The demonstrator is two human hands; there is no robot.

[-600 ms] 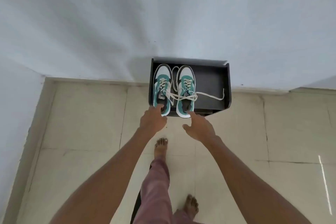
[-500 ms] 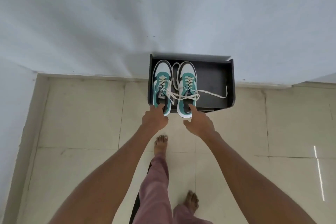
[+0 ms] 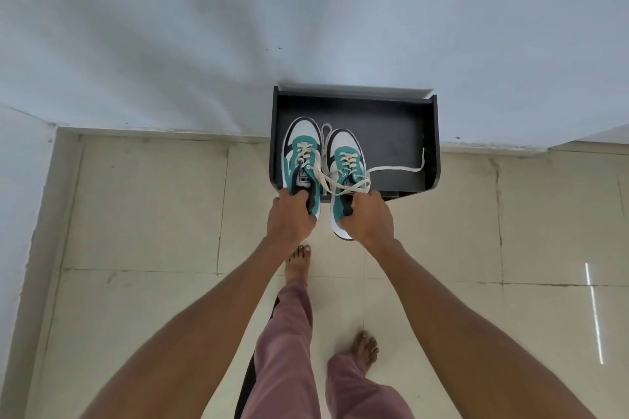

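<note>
My left grip [image 3: 291, 216] is curled round the heel of the left sneaker [image 3: 302, 150] and my right grip [image 3: 369, 216] is wrapped round the heel of the right sneaker [image 3: 347, 160]. The pair sits side by side at the front left corner of the black shelf [image 3: 430, 139], heels out past its front edge. I judge this the pick-up step, and the next move calls for drawing both back together, minding the loose lace [image 3: 398, 168] trailing toward the shelf's right edge.

Pale wall [image 3: 204, 27], beige tiled floor [image 3: 136, 214]
</note>
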